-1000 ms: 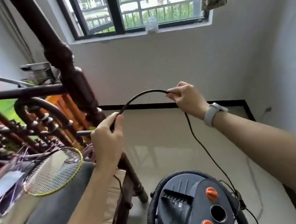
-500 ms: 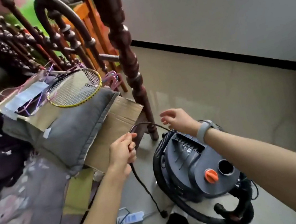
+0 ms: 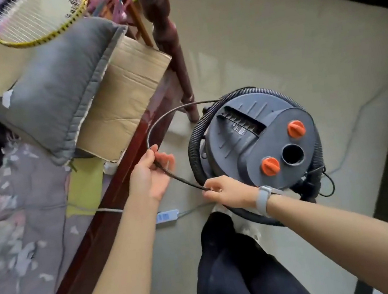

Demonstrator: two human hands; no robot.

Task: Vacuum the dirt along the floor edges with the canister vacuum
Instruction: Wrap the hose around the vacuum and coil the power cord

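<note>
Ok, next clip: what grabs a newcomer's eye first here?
The grey canister vacuum with two orange knobs, standing on the floor right of centre. Just left of it, both hands hold a black cord: left hand gripping it, right hand pinching it lower down.

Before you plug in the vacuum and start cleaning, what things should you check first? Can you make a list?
1. Black cord held: ok, left hand and right hand both grip it.
2. Plug end found: cannot tell, not visible.
3. Power strip nearby: ok, on the floor by the bed.
4. Hose ready: not ok, wrapped around the vacuum.
5. Hose port connected: not ok, open and empty.
</note>
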